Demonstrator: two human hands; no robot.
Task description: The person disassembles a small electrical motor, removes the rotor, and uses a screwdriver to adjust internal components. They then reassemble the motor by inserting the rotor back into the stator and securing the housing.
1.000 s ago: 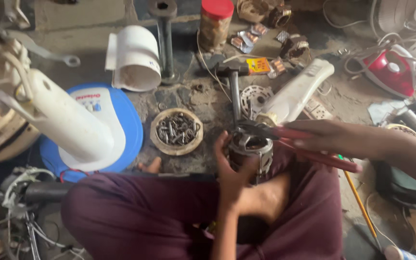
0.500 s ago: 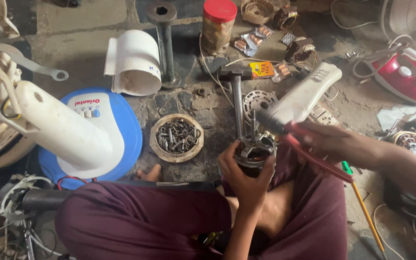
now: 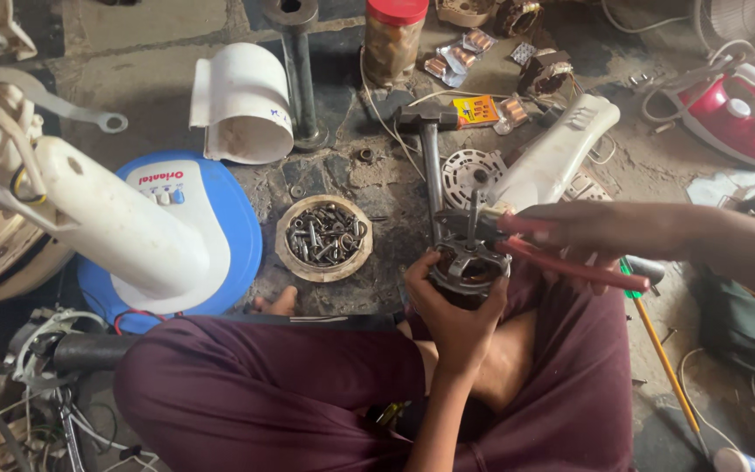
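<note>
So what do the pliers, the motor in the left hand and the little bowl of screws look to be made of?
Pliers: dark steel jaws, with glossy red sleeves on the handles, probably plastic or rubber.
Motor: dull grey metal frame, likely cast; coppery windings show inside.
Bowl: matte tan rim, chipped, perhaps wood or plastic; the screws are grey metal.

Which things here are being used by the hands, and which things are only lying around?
In use:
- motor, held by the left hand
- red-handled pliers, held by the right hand at the motor

Lying about:
- bowl of screws
- hammer
- red-lidded jar
- red iron
- white pipe piece
</note>
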